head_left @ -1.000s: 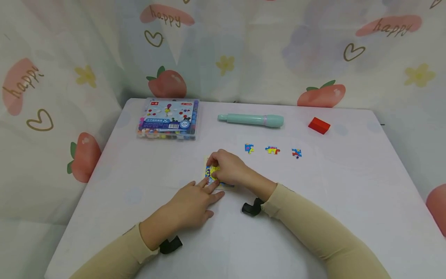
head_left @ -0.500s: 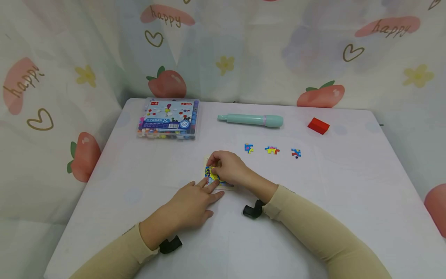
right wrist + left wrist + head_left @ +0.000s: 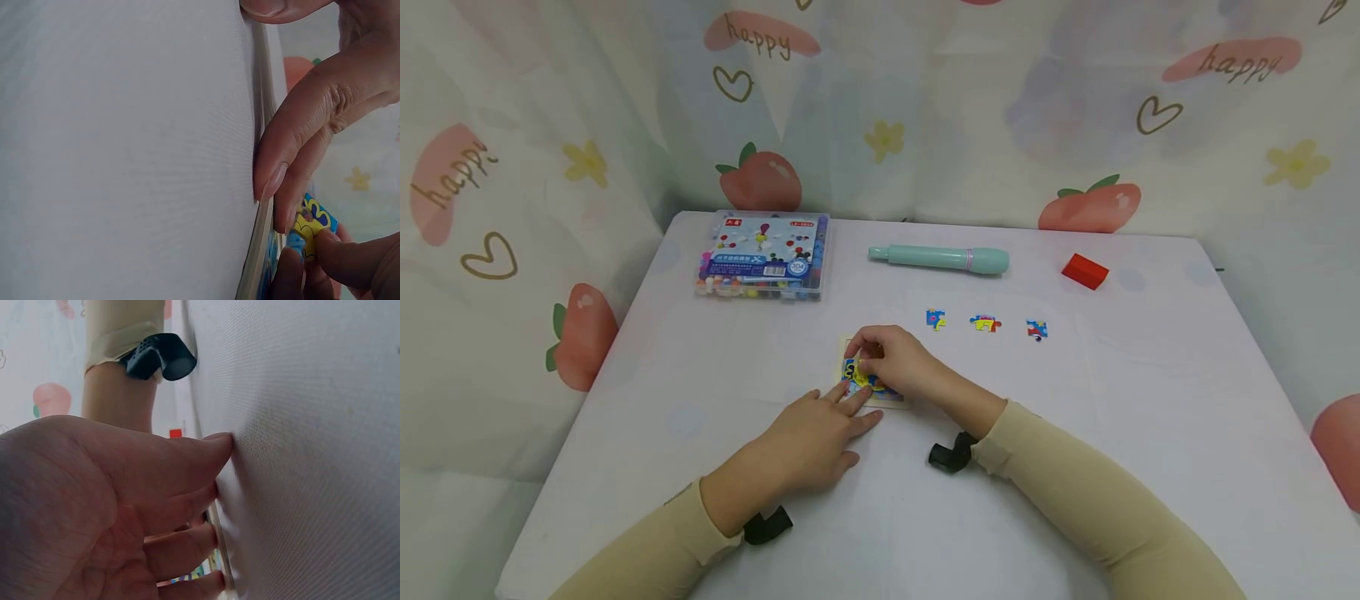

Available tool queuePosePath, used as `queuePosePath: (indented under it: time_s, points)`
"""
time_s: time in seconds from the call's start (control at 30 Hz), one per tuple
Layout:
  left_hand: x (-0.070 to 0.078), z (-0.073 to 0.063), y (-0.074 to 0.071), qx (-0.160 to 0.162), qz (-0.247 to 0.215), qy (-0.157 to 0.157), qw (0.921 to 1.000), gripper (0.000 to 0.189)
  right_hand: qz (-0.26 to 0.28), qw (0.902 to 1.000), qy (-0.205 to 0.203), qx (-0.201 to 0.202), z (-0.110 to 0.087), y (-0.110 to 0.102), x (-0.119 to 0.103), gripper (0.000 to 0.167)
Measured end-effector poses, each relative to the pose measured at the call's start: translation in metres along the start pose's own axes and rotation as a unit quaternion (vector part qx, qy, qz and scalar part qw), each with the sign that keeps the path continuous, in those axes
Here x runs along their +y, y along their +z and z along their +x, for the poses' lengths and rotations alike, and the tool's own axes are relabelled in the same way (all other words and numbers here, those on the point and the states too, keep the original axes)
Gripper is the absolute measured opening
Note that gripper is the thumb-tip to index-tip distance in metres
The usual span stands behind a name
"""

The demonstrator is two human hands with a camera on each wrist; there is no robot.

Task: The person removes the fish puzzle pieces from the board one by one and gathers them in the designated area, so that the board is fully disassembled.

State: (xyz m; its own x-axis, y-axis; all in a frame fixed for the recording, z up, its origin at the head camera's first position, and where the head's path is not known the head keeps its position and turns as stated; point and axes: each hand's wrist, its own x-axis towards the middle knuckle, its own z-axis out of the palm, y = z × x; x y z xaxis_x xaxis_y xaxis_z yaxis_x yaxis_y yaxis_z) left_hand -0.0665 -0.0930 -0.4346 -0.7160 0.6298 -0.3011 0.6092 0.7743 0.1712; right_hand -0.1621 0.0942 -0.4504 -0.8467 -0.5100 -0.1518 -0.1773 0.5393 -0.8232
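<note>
A small jigsaw puzzle board (image 3: 892, 405) with a pale rim and a blue and yellow picture lies on the white table. My left hand (image 3: 811, 439) is spread flat, its index and middle fingertips resting on the board's near left part. In the left wrist view its fingers (image 3: 184, 553) reach the board's edge, the thumb touching the cloth. Above the board, my right hand (image 3: 898, 360) pinches a yellow and blue puzzle piece (image 3: 322, 217) between thumb and fingers; the right wrist view shows the piece tilted up from the board. The right hand hides the board's upper right.
Three loose puzzle pieces, one blue (image 3: 936, 319), one yellow (image 3: 985, 323) and one blue-red (image 3: 1037, 330), lie in a row beyond the right hand. Farther back are a clear box of coloured beads (image 3: 762, 256), a mint green tube (image 3: 940, 258) and a red block (image 3: 1086, 272).
My right hand and forearm have shifted slightly right, and the fingers have lifted a little, showing more of the board's lower picture. The left hand stays in place.
</note>
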Motion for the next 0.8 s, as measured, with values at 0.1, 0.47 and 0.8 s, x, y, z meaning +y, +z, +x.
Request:
queuePosePath:
  time_s: [0.1,0.47,0.8]
  points:
    - [-0.001,0.000,0.000,0.000,0.002,-0.001,1.0000,0.061,0.015,0.9998,0.001,-0.015,-0.001,-0.004,0.000,0.019]
    - [-0.001,0.002,0.000,-0.010,-0.012,-0.009,0.9998,0.061,0.074,0.9960,0.041,-0.028,-0.006,-0.019,0.010,0.018]
    - [0.001,0.003,-0.001,-0.027,-0.014,-0.017,0.9994,0.064,0.042,0.9980,0.047,0.010,-0.020,-0.047,0.020,0.018]
